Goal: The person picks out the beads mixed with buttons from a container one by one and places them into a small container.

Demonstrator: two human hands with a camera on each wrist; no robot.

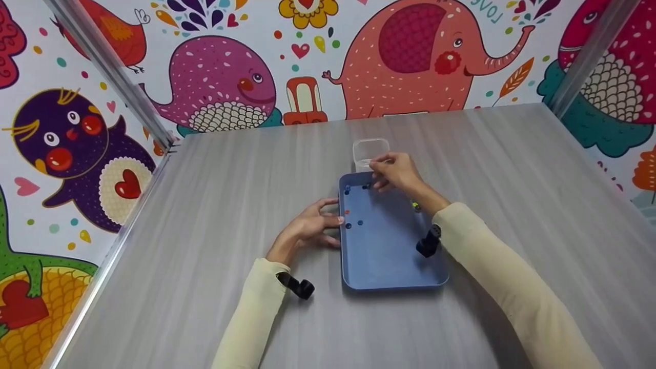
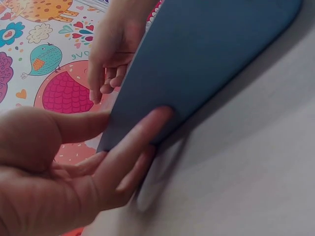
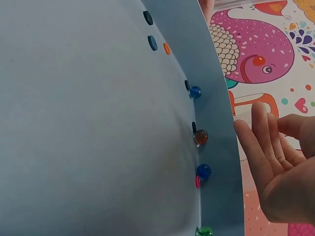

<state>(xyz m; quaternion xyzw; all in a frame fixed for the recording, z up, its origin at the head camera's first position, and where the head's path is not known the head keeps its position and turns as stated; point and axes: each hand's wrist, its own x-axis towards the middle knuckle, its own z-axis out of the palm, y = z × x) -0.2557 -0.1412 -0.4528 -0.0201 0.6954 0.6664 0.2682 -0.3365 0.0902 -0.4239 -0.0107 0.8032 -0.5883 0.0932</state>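
A blue rectangular tray [image 1: 394,261] lies on the table with small round discs and glass marbles in it. My left hand [image 1: 312,225] pinches the tray's left wall, one digit over the rim and other fingers against the outside. Over the tray's far end, my right hand [image 1: 397,171] hangs at the near side of a clear plastic box [image 1: 371,148]. Its fingers are relaxed, and no object shows between them. In the right wrist view a blue marble [image 3: 204,171], a brown marble [image 3: 201,137] and an orange disc [image 3: 167,48] lie along the tray wall.
The clear box stands just beyond the tray's far edge. A yellow-green piece [image 1: 416,206] sits by the tray's right wall, partly under my right forearm. Behind the wood-grain table [image 1: 230,205] rises a printed cartoon wall [image 1: 307,51], with metal posts at the sides.
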